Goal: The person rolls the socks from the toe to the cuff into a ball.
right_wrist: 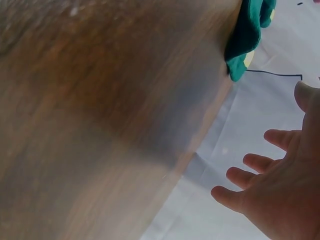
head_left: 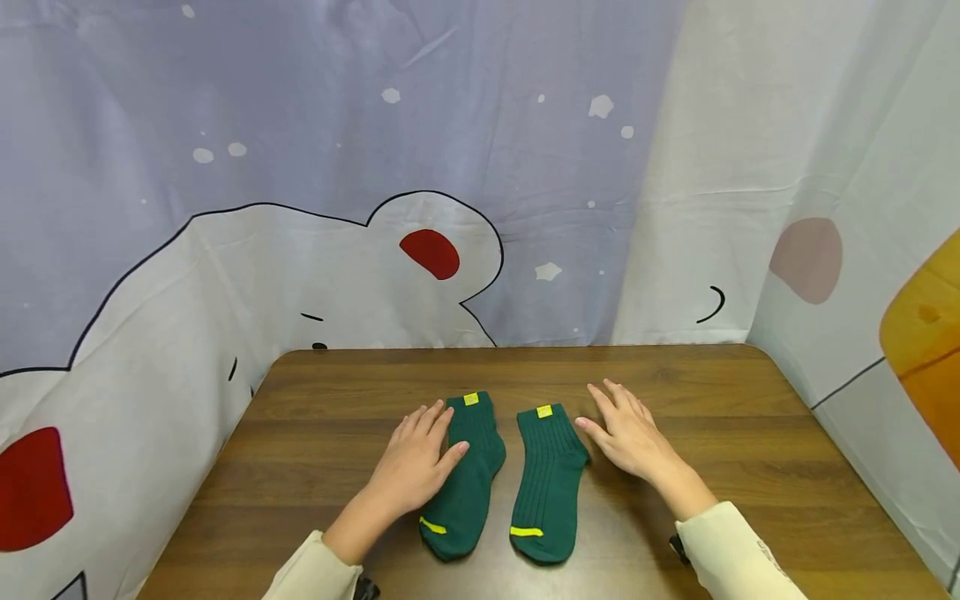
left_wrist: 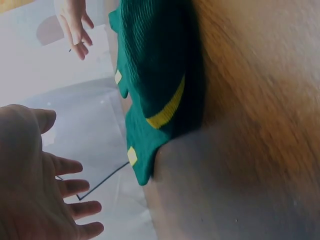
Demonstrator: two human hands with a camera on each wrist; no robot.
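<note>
Two dark green ribbed socks lie side by side on the table, cuffs toward the back, each with a yellow tag at the cuff and a yellow stripe near the toe. In the head view my left hand (head_left: 412, 458) overlaps the left edge of the left sock (head_left: 474, 492), its fingers extended. Just right of the cuff of the right sock (head_left: 551, 475), my right hand (head_left: 626, 429) hovers with fingers spread and nothing in them. The left wrist view shows the left hand (left_wrist: 35, 185) held above the table, apart from the socks. In the right wrist view the right hand (right_wrist: 275, 175) is likewise raised and holds nothing.
Brown wood-grain table (head_left: 330, 400) with rounded back corners. Behind it and along both sides hangs a printed curtain (head_left: 300, 108) with cartoon bears and white spots. Cream sleeves (head_left: 315, 571) cover the forearms, and a dark band shows at each wrist.
</note>
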